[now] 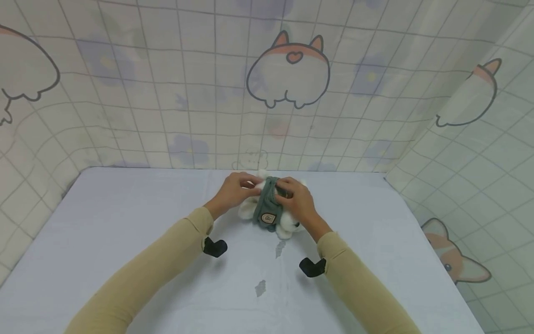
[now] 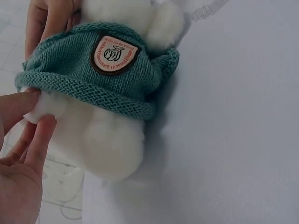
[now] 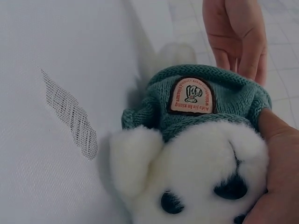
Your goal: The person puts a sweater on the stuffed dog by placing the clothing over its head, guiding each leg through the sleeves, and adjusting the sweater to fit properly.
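Note:
A white plush dog point(image 1: 289, 221) in a green knitted sweater point(image 2: 84, 65) lies on the table, its head toward the right. The sweater has a shield-shaped patch point(image 3: 191, 95) on it. My left hand point(image 1: 235, 191) pinches a small white limb point(image 2: 49, 106) of the toy, thumb and fingers on either side, just beside the sweater's rolled hem. My right hand point(image 1: 298, 199) holds the toy by its side near the neck, with the thumb against the sweater beside the head point(image 3: 205, 168). The right fingertips are partly hidden behind the toy.
A white cloth covers the table point(image 1: 146, 232); two grey mesh-like patches point(image 1: 260, 288) show nearer the front. Behind and to the right hangs a gridded curtain point(image 1: 200, 93) with cartoon corgis. Black wrist mounts point(image 1: 215, 247) jut inward from both sleeves.

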`<state>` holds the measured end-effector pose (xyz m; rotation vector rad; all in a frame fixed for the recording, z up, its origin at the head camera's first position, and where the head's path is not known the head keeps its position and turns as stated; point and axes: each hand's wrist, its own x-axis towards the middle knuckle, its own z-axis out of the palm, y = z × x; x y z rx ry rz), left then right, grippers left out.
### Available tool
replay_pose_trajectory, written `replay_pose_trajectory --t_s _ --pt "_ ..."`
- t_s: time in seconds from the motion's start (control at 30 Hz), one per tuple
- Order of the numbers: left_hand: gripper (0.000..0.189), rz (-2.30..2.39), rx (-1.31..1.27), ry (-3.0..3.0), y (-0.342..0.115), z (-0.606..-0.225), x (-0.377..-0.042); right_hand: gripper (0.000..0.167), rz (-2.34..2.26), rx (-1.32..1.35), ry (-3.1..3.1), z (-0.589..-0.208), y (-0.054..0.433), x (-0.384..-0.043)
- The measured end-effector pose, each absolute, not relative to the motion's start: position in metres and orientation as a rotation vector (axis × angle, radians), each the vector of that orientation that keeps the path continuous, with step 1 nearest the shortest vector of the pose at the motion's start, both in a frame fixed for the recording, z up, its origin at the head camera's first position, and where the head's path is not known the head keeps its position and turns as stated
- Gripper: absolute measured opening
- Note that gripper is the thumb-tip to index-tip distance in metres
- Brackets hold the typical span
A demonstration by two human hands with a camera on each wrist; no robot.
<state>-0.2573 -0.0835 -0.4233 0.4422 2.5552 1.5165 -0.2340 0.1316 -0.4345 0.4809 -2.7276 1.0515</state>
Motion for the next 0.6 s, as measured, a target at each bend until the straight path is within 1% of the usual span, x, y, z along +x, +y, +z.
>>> replay_pose_trajectory --t_s 0.2,0.37,0.53,0.6 --pt "0.029 1.535 0.466 2.523 -0.0804 -0.4265 -0.2582 0.04 1.065 0.445 -2.739 -0.4359 0.1294 -0.2342" --pt "0.027 1.595 0.435 2.446 -0.0795 -0.4265 -0.2565 0.041 1.05 0.438 -2.742 -0.4368 0.1273 -0.2343" --pt "0.036 1.587 0.401 2.434 -0.0761 -0.4231 -0.2537 0.043 1.002 0.436 -2.757 -0.4373 0.1249 -0.2356" --pt "0.037 1.557 0.417 2.472 -0.0739 -0.4224 -0.2533 0.044 0.984 0.438 -2.756 -0.4373 0.1239 -0.2363"
